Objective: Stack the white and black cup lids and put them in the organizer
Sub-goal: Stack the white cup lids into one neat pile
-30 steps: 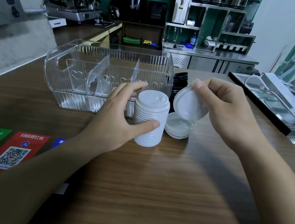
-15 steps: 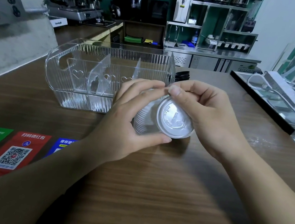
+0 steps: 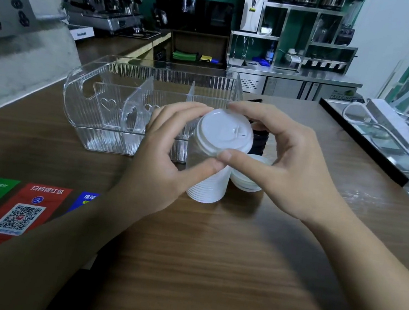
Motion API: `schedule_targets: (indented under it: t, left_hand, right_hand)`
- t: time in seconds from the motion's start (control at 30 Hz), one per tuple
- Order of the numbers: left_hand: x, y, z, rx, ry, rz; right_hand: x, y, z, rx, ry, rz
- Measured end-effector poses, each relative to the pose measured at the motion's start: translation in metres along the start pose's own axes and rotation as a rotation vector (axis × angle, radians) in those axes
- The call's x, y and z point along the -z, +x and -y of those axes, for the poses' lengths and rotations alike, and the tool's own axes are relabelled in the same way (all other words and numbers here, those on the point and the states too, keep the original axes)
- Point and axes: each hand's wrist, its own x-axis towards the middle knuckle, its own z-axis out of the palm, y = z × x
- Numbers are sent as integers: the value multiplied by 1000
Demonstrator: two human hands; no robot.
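A tall stack of white cup lids (image 3: 209, 184) stands on the wooden counter in front of the clear organizer (image 3: 104, 114). My left hand (image 3: 168, 160) grips the stack's side. My right hand (image 3: 286, 166) pinches the top white lid (image 3: 223, 134) between thumb and fingers, seated on the stack. Just right of the stack lies a small pile of white lids (image 3: 247, 179), upside down. Behind it a stack of black lids (image 3: 259, 141) is partly hidden by my right hand. The organizer's compartments hold no lids.
QR-code stickers (image 3: 17, 210) lie on the counter (image 3: 209, 260) at the left. A black-edged glass ledge with a white power strip (image 3: 396, 126) runs along the right. An espresso machine and steel shelving stand far behind.
My right hand turned the loose white lid over and set it on top of the stack. My left hand kept hold of the stack.
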Motion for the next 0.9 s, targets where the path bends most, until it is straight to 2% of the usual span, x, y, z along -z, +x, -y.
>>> schedule_targets:
  t: [0.27,0.4,0.67,0.9]
  left_hand:
    - [-5,0,16,221,-108,164]
    - [-12,-2,19,258,-198,253]
    - [-13,-2,21,304,-287,285]
    - [-13,-4,19,298,-294,243]
  right_hand:
    - [-9,-1,-14,-101,-74,-50]
    - [-17,-2,-13,-138,-107,-51]
    - [-16,0,-13,-141,-156,-2]
    - [-17,1,-15,-247,4,-48]
